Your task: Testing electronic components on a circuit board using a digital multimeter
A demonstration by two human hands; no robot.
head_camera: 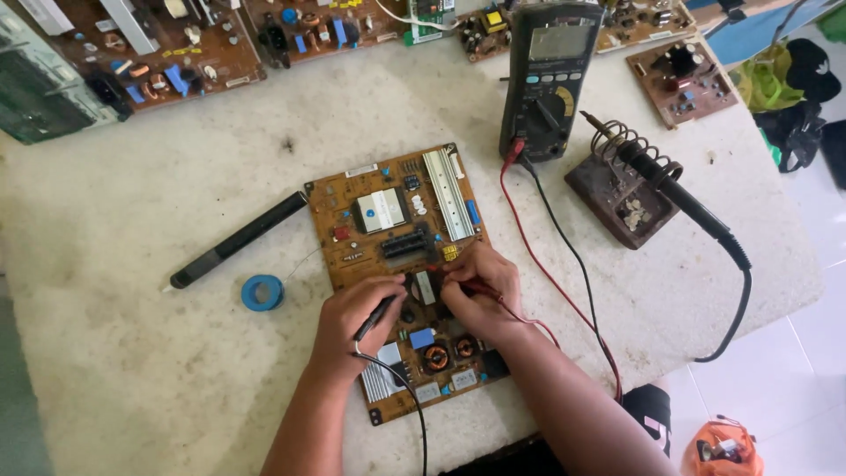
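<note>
1. A brown rectangular circuit board [398, 256] with silver heat sinks, copper coils and blue parts lies flat near the front edge of a pale, stained work table [159, 353].
2. The left hand [352, 322] is curled closed around a black test probe [377, 316], its tip pressed to the board's middle; a black lead runs back from it towards the person.
3. The right hand [480, 286] pinches a red test probe [458, 284] between closed fingers, the tip touching the board just beside the black one.
4. Red and black leads run to a dark handheld multimeter [548, 75] propped behind the board.
5. A black soldering iron [679, 198] rests in a coiled wire stand [617, 189] to the right.
6. A blue solder spool [262, 293] and a black pen-shaped tool [238, 240] lie left of the board.
</note>
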